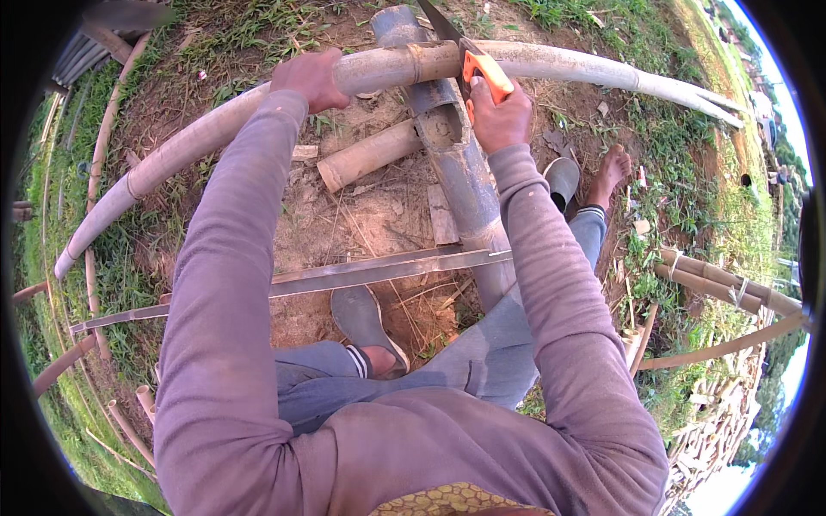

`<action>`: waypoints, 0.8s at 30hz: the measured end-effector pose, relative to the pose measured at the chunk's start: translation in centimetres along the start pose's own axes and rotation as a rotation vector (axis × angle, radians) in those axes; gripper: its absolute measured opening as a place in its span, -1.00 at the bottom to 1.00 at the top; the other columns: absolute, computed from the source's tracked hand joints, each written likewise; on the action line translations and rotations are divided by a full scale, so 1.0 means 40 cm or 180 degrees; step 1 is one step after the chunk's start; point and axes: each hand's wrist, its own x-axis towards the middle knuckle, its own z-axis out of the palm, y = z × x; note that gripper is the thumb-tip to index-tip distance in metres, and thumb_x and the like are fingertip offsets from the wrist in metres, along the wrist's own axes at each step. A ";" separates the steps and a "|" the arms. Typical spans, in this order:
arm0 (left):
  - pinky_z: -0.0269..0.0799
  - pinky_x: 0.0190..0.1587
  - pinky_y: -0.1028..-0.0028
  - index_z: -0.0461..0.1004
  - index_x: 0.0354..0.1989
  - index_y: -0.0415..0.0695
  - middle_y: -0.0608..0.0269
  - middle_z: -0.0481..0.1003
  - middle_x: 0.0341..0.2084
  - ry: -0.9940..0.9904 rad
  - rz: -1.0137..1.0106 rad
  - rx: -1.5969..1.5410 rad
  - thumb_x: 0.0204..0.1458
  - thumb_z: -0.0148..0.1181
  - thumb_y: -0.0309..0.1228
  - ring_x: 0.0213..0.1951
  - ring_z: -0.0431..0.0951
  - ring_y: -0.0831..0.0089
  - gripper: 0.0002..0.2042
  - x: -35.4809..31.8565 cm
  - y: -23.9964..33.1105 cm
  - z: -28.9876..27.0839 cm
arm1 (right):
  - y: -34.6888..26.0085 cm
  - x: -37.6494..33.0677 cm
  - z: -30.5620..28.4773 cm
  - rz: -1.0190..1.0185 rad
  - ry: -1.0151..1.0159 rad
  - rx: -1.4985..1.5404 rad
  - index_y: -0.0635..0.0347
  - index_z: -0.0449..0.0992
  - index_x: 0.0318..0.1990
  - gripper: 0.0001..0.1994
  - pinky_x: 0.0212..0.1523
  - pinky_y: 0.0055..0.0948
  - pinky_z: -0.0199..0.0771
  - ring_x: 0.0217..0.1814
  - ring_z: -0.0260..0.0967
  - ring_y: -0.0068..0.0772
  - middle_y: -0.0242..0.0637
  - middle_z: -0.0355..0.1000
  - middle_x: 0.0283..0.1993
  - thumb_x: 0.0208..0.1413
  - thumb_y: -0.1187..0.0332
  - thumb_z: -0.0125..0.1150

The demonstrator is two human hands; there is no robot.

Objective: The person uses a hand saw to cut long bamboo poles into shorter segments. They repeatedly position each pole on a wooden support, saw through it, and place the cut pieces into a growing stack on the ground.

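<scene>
A long pale bamboo pole [568, 63] runs across in front of me, resting over a thick grey post [469, 185] that has a notch cut in it. My left hand [311, 82] grips the pole left of the post, its fingers partly hidden behind it. My right hand [502, 116] is closed round the orange handle of a hand saw [487, 76]. The dark blade stands against the pole just right of a node and points away from me; its contact with the pole is partly hidden by the handle.
A short bamboo piece [368, 155] leans against the post. A split bamboo strip [379, 273] crosses before my legs. One foot wears a grey clog [360, 320]; the other is bare beside a loose clog [562, 180]. Tied bamboo poles [723, 282] lie at right, above scattered offcuts [714, 421].
</scene>
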 end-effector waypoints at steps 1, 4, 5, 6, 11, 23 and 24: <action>0.59 0.12 0.04 0.48 0.13 0.02 0.07 0.69 -0.06 0.0008 -0.0050 0.0067 -0.15 0.51 0.02 0.04 0.70 0.04 -0.34 0.000 -0.017 -0.012 | -0.009 -0.072 -0.040 0.0212 -0.0077 0.0226 0.35 0.58 -0.14 -0.67 -0.22 -0.27 0.55 -0.33 0.57 -0.31 -0.10 0.61 -0.35 0.26 0.20 0.45; 0.59 0.11 0.05 0.47 0.13 0.02 0.06 0.69 -0.06 -0.0098 -0.0140 0.0058 -0.16 0.51 0.03 0.03 0.70 0.04 -0.34 -0.008 -0.039 -0.014 | -0.064 -0.365 -0.247 0.0376 -0.0289 0.0593 0.31 0.52 -0.05 -0.85 -0.55 -0.64 0.31 -0.55 0.33 -0.76 -0.49 0.45 -0.44 0.39 0.42 0.32; 0.59 0.09 0.05 0.47 0.12 0.03 0.06 0.69 -0.08 -0.0064 -0.0120 0.0021 -0.17 0.51 0.03 0.01 0.70 0.03 -0.33 -0.003 -0.039 -0.004 | -0.069 -0.452 -0.315 0.0408 -0.0254 0.0531 0.32 0.51 -0.04 -0.85 -0.55 -0.63 0.34 -0.56 0.35 -0.73 -0.47 0.45 -0.46 0.40 0.42 0.29; 0.59 0.08 0.05 0.48 0.12 0.04 0.06 0.69 -0.10 -0.0056 -0.0100 0.0002 -0.19 0.51 0.03 0.00 0.70 0.02 -0.33 0.001 -0.041 0.009 | -0.081 -0.504 -0.363 0.0431 -0.0313 0.0514 0.33 0.49 -0.03 -0.86 -0.55 -0.64 0.34 -0.57 0.35 -0.72 -0.46 0.45 -0.48 0.41 0.44 0.27; 0.59 0.07 0.05 0.49 0.13 0.06 0.05 0.69 -0.13 -0.0033 0.0042 0.0037 -0.24 0.50 0.02 -0.01 0.70 0.01 -0.31 0.018 -0.029 0.007 | 0.012 -0.281 -0.149 0.0500 -0.0128 0.0953 0.29 0.50 -0.14 -0.82 -0.56 -0.63 0.36 -0.61 0.35 -0.69 -0.46 0.44 -0.50 0.41 0.36 0.31; 0.51 0.23 0.11 0.44 0.39 0.01 -0.01 0.65 0.09 -0.0620 0.0132 -0.0278 -0.39 0.55 0.05 0.13 0.65 0.04 -0.01 0.099 -0.084 -0.034 | -0.037 -0.478 -0.323 0.0136 -0.0212 0.0427 0.38 0.50 -0.02 -0.84 -0.48 -0.62 0.40 -0.53 0.37 -0.71 -0.39 0.49 -0.42 0.40 0.46 0.28; 0.50 0.23 0.12 0.44 0.39 -0.01 -0.01 0.65 0.09 -0.0612 0.0155 -0.0351 -0.40 0.55 0.05 0.14 0.64 0.05 0.00 0.109 -0.085 -0.024 | -0.029 -0.489 -0.329 0.0062 -0.0175 0.0441 0.39 0.49 -0.01 -0.83 -0.48 -0.61 0.41 -0.53 0.37 -0.71 -0.39 0.49 -0.42 0.40 0.46 0.28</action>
